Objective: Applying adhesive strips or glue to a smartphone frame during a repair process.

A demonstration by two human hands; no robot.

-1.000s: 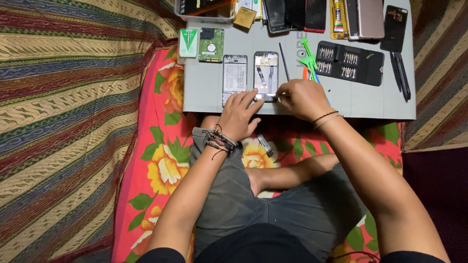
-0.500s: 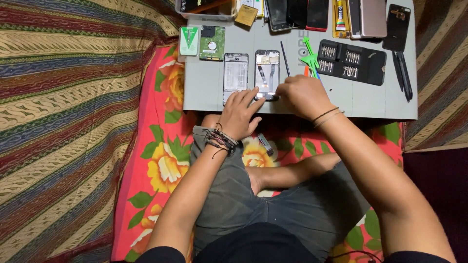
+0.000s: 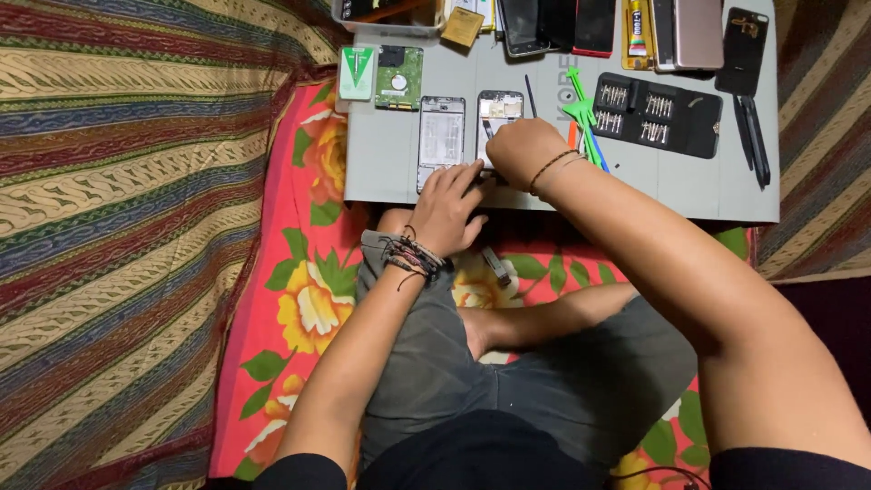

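A grey work mat (image 3: 381,172) lies over my lap. On it are two opened phone parts side by side: a pale frame (image 3: 442,136) and a dark opened phone (image 3: 499,104). My left hand (image 3: 449,204) rests at the mat's near edge with fingers spread, its fingertips touching the lower end of the pale frame. My right hand (image 3: 524,150) is curled into a fist over the lower end of the dark phone. Whatever it may hold is hidden inside the fist.
Right of the phones lie green pry tools (image 3: 581,104), a black case of screwdriver bits (image 3: 658,113) and black tweezers (image 3: 753,136). A green circuit board (image 3: 399,77), a glue tube (image 3: 637,27) and several phones (image 3: 594,23) line the far edge. A small dark part (image 3: 496,268) lies on the floral cloth.
My right hand has shifted left, from beside the dark phone to over its lower end. My left hand has stayed at the mat's near edge.
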